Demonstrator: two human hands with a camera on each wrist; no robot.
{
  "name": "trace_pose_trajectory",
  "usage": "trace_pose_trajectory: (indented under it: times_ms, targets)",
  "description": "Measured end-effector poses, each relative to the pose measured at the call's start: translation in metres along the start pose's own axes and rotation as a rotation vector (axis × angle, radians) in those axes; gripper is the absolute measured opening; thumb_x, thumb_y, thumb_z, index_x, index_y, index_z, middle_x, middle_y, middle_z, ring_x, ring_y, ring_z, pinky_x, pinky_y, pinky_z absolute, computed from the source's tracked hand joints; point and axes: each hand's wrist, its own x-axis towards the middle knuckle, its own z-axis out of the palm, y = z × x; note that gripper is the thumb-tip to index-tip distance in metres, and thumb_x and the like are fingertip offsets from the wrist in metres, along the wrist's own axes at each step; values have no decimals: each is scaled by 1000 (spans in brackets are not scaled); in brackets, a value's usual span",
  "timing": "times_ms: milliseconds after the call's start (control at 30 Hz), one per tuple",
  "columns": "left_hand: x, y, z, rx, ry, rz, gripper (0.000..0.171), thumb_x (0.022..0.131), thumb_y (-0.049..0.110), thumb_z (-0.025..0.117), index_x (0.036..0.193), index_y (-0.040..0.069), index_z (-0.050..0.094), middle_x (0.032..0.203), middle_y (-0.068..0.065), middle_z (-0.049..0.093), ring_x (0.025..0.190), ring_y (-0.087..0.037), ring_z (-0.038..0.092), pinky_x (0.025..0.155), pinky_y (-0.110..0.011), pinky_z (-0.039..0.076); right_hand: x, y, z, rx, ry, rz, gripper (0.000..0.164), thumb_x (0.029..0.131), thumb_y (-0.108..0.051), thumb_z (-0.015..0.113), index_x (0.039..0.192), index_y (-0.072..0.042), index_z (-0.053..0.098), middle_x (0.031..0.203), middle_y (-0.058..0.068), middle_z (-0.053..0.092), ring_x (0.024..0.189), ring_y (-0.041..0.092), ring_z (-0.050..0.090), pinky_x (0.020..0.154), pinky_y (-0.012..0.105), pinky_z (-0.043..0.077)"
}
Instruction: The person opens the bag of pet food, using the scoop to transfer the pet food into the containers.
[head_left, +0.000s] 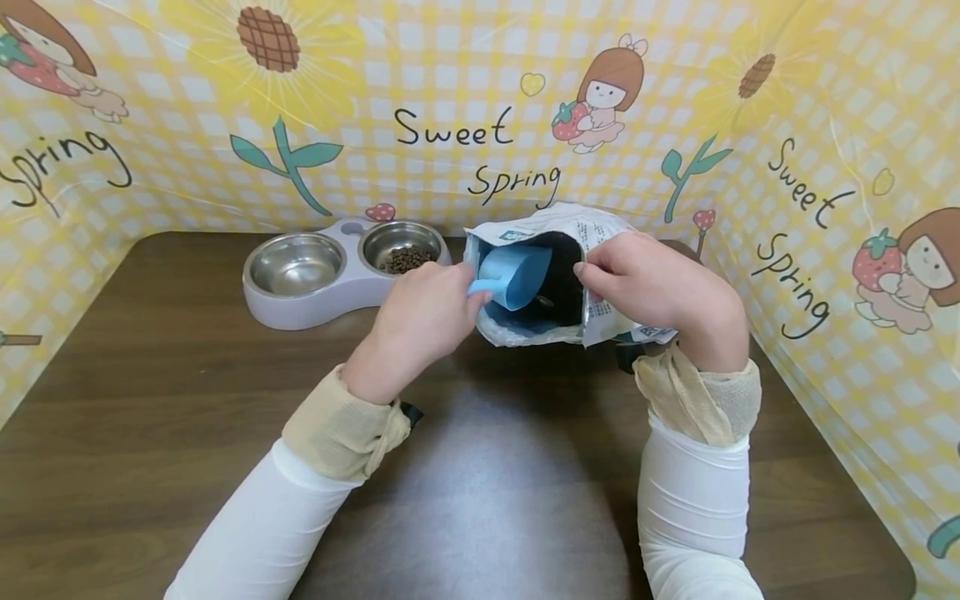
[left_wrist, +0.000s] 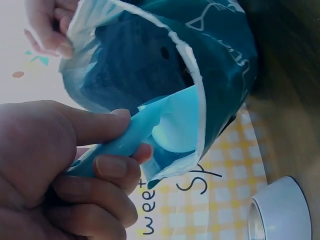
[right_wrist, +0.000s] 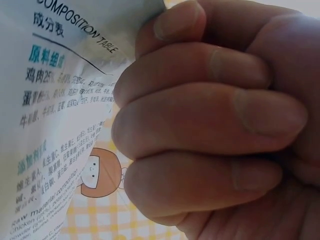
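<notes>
A light blue scoop [head_left: 525,275] is gripped by its handle in my left hand [head_left: 431,312]; its cup sits inside the mouth of a pet food bag [head_left: 600,225]. In the left wrist view the thumb and curled fingers wrap the scoop's handle [left_wrist: 127,137]. My right hand [head_left: 660,279] pinches the bag's right rim, holding the mouth open toward me. In the right wrist view its fingers [right_wrist: 200,115] are curled beside the bag's printed side [right_wrist: 60,100]. The bag's inside is dark, and its contents are mostly hidden.
Behind my left hand stands a pale lilac double feeder [head_left: 300,310] with two steel bowls. Brown kibble [head_left: 407,260] lies in its right bowl; the left bowl [head_left: 295,265] shows bare metal. A yellow checked cloth [head_left: 450,167] hangs around the back and sides of the brown wooden table [head_left: 480,500].
</notes>
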Motion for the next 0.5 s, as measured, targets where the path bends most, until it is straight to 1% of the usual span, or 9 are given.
trace_pose_trajectory:
  times_ms: [133,267,400,500]
  targets:
    - [0,3,8,53,42,18,29,94,32,65,93,4,67,70,-11,64,62,-26,60,53,-47,53,1,0,1,-1,0,-15,49,102,-22,47,54,-11,49,50,-3,37,47,18,43,50,31,39]
    - [1,7,16,126,66,34,25,92,31,68,93,6,70,72,-12,69,63,-27,64,51,-46,55,0,0,1,7,-6,-23,48,102,-21,47,54,-12,49,51,-3,36,46,17,42,50,30,38]
    - [1,12,25,167,50,45,23,91,30,69,94,8,72,72,-11,71,63,-27,65,51,-46,57,0,1,1,21,-11,-20,48,102,-21,46,55,-11,49,51,-3,36,47,17,42,50,30,38]
    - [1,15,31,163,22,65,23,92,30,68,94,8,73,71,-10,69,60,-25,63,51,-45,57,0,1,1,29,-14,-25,48,102,-21,47,55,-11,50,51,-3,36,46,17,42,49,30,38]
